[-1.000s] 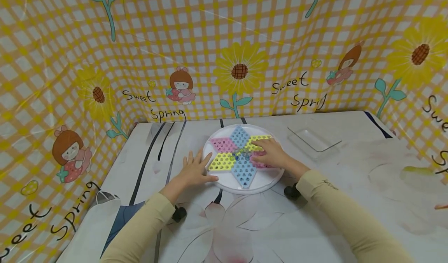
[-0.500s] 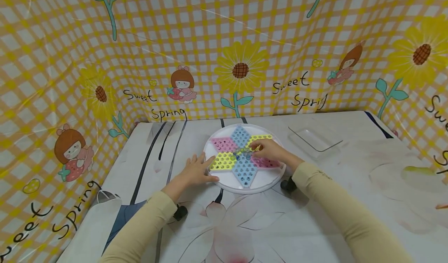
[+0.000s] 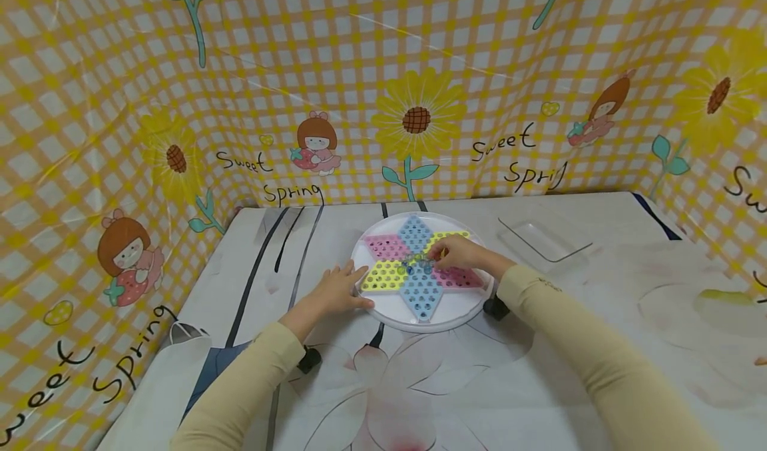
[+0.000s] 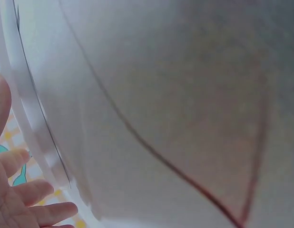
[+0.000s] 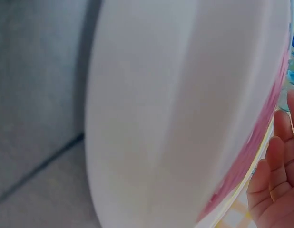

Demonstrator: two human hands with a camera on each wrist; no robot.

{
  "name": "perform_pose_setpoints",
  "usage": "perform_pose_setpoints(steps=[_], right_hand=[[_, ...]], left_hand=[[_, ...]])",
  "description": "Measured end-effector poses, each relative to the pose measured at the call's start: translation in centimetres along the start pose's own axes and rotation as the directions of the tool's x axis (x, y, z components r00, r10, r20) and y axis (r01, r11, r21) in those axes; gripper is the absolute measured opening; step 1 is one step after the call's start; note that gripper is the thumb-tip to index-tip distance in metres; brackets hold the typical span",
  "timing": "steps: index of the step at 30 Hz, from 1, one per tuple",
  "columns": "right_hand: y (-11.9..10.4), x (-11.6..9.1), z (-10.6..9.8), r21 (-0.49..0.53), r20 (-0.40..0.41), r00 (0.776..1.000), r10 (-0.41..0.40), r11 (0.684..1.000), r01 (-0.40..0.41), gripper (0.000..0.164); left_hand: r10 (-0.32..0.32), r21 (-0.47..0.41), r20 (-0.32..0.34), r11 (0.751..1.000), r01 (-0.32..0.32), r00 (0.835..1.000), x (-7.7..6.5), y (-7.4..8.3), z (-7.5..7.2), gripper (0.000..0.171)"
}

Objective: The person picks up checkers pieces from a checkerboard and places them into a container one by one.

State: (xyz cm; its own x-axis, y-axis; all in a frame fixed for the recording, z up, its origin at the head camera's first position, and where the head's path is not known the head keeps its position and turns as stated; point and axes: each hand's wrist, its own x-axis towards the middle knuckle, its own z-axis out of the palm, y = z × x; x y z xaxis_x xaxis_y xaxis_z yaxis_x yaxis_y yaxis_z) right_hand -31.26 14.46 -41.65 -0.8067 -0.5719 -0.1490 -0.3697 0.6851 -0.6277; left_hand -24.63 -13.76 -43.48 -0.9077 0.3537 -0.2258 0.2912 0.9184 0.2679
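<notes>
A round white Chinese checkers board (image 3: pixel 383 311) with a pink, yellow and blue star of holes lies on the table. Glass marbles (image 3: pixel 410 270) cluster at its centre, some clear, some greenish and blue. My right hand (image 3: pixel 458 252) reaches over the board's right side, thumb and fingertips drawn together at the edge of the cluster. In the right wrist view, a pale glass marble (image 5: pixel 283 99) sits at the tips of thumb and forefinger, partly hidden by them. My left hand (image 3: pixel 335 289) lies with spread fingers against the board's left rim; its fingers (image 4: pixel 35 190) look straight in the left wrist view.
A clear shallow plastic tray (image 3: pixel 542 241) stands to the right behind the board. A white item with a thin looped edge (image 3: pixel 188 334) lies at the table's left edge. A checked sunflower cloth (image 3: pixel 347 58) hangs around the back and sides.
My right hand has gone from fingers spread low over the yellow and pink points to fingertips drawn together near the central marbles. My left hand stays at the rim, its fingers slightly lower.
</notes>
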Motion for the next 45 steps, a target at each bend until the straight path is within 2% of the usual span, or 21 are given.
perform_pose_setpoints(steps=[5,13,19,23,30,36,45], right_hand=[[-0.2,0.3,-0.2,-0.054,0.020,1.000,-0.004,0.999,0.005,0.021],[-0.3,0.6,-0.3,-0.064,0.037,0.999,-0.019,0.998,0.022,0.019],[0.0,0.4,-0.6,0.004,0.015,1.000,-0.007,1.000,0.007,0.020],[0.2,0.3,-0.9,0.025,0.005,1.000,-0.025,0.999,0.025,0.019],[-0.1,0.2,-1.7,0.001,-0.005,1.000,-0.009,1.000,0.009,0.018],[-0.3,-0.1,-2.5,-0.016,-0.028,0.999,-0.039,0.999,0.039,0.020],[-0.2,-1.1,-3.8,-0.017,-0.077,0.996,-0.043,0.999,0.042,0.021]], left_hand=[[-0.009,-0.002,0.002,1.000,0.009,1.000,0.1,0.1,0.1,0.083],[-0.017,-0.018,-0.001,1.000,0.017,1.000,-0.1,0.4,-0.2,0.082],[-0.030,-0.022,0.006,0.999,0.030,1.000,-0.1,0.6,-0.5,0.082],[-0.031,-0.018,0.012,0.999,0.032,0.999,-0.2,0.6,-0.7,0.081],[-0.033,-0.046,0.021,0.998,0.034,0.999,-0.3,0.6,-0.7,0.077],[-0.010,-0.021,0.039,1.000,0.011,0.999,-0.2,0.7,-0.6,0.072],[-0.015,-0.029,0.068,0.999,0.017,0.998,-0.2,0.7,0.0,0.071]])
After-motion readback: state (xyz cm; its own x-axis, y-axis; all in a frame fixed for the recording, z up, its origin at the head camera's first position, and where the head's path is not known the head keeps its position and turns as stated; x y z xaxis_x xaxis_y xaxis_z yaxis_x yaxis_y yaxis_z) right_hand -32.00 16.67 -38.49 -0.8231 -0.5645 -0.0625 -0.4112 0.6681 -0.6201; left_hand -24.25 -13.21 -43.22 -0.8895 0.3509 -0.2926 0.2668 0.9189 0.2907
